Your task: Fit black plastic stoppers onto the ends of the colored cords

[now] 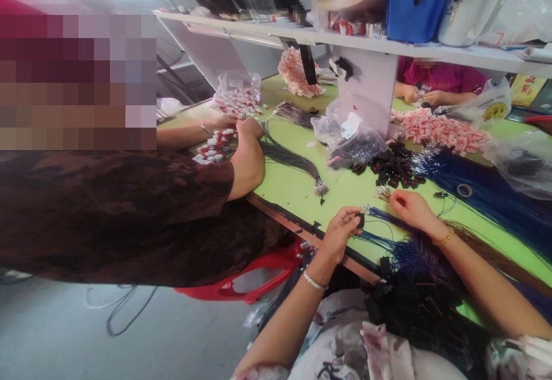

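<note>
Pinched in my left hand (pixel 340 231) is a small black plastic connector housing (pixel 361 220), held above the table's front edge. My right hand (pixel 411 212) has its fingers closed at the metal-tipped ends of the brown wires (pixel 382 192); how many it grips is hidden. Between my hands lie blue wires (pixel 379 214) with bare metal terminals. A heap of black connector housings (pixel 397 166) sits just beyond my right hand. Many more black pieces with wires (pixel 414 305) are piled at my lap.
A co-worker's hands (pixel 245 124) handle red-and-white connectors (pixel 218 144) at the left. Behind lie a clear plastic bag (pixel 351 135), pink-white connectors (pixel 440 129) and a tape roll (pixel 464 190). A shelf (pixel 276 30) with a blue bin (pixel 416 15) spans the table; another person sits opposite.
</note>
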{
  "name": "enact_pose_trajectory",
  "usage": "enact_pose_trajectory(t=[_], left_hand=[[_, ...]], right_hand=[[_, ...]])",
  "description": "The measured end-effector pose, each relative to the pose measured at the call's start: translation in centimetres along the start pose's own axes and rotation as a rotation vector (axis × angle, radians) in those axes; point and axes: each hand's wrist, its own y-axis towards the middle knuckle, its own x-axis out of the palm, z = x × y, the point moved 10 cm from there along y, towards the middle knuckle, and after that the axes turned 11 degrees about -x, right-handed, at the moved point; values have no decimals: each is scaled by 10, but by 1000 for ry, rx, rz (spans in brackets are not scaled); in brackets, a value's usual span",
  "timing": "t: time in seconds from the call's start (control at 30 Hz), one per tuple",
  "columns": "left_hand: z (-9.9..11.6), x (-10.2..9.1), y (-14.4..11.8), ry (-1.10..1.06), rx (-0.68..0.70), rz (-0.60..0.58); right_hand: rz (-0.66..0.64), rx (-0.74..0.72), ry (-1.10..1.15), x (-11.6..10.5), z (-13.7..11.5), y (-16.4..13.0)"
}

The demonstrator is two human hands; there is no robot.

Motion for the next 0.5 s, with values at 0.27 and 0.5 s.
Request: enact_pose_trajectory(t=[0.27, 0.5], left_hand=[[-10, 13, 1, 7, -38, -114], [-9, 12, 0, -83, -46, -78]], right_hand=[[-301, 92, -309, 37, 10, -17], [-203, 87, -237, 30, 8, -15]])
